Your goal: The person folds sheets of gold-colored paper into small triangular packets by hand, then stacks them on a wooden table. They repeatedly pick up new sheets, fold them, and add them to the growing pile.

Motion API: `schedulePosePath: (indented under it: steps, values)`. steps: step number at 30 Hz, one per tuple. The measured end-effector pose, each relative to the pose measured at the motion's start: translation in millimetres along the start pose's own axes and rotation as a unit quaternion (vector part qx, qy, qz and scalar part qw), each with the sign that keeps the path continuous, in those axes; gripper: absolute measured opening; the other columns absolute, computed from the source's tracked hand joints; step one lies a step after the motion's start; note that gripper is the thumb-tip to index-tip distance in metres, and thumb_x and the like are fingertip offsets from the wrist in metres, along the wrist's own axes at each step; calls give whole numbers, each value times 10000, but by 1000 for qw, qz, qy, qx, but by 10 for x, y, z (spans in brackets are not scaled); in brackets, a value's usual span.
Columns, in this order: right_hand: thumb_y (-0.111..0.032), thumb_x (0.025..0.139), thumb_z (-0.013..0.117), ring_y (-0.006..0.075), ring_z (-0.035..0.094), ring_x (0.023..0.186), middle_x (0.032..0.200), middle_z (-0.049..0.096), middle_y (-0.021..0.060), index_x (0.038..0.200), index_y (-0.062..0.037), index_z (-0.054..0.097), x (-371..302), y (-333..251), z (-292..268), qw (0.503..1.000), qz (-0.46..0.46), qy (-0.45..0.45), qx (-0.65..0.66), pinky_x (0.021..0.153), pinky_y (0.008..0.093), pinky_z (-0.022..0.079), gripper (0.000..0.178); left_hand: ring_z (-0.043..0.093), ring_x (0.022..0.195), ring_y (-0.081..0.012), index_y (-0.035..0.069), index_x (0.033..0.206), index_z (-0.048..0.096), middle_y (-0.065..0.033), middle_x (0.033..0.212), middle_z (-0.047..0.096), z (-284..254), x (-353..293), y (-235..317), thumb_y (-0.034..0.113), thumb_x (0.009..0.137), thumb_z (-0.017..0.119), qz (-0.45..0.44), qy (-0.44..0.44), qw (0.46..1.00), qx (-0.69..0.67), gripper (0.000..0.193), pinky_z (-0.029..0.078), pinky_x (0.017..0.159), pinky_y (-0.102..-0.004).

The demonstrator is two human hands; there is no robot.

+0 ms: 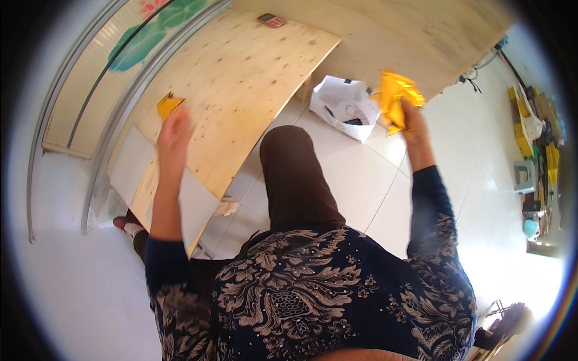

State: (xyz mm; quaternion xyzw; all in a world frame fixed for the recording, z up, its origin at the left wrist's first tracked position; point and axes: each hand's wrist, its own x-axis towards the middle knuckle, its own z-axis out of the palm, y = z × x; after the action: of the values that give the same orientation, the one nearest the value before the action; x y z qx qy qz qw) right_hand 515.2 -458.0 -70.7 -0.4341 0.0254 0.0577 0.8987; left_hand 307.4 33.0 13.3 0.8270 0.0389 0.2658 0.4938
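My left hand [175, 129], slightly blurred, is over the left part of the wooden table [241, 78]. Its fingers are closed at the lower end of a small pointed piece of folded yellow paper [168, 105]. Away to the right, my raised right hand [414, 123] grips a bunch of shiny folded yellow papers [397, 99] that fans out above the fingers. Just left of that bunch, a white plastic bag [340, 99] stands with its top spread apart and a dark item inside.
A small red and dark device [272, 20] lies at the table's far end. Pale grey sheets [186, 207] are on its near end. Tiled floor [373, 192] stretches right, toward a grey stool [525, 176] and cluttered goods. My brown-clad knee [292, 156] is beside the table edge.
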Motion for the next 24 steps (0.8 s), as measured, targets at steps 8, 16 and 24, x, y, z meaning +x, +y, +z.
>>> schedulePosePath:
  steps: [8,16,24]
  values:
    - [-71,815,688,180,641,815,909,654,90,934,37,632,1085,-1747,-2210,913,-272,295,-75,696,269,518,171,593,932,-184,-58,1179,547,-123,1070,618,-1663,-2013,-1047,176,870,611,-313,206,894,245,393,471,800,-289]
    - [-201,932,450,325,612,979,1099,634,172,1221,-119,550,1801,-2399,-3333,418,-233,275,-834,823,410,479,317,570,908,-154,-24,1195,545,-99,1071,605,-2084,-3225,-1183,225,855,649,-360,384,836,156,434,472,755,-283]
    - [-225,914,578,196,587,1078,1232,580,107,1212,-27,561,1573,-2296,-2239,849,-184,352,-349,859,237,477,359,592,886,-152,-23,1222,529,-89,1043,615,-1853,-3338,-884,217,866,635,-402,406,805,162,443,478,748,-286]
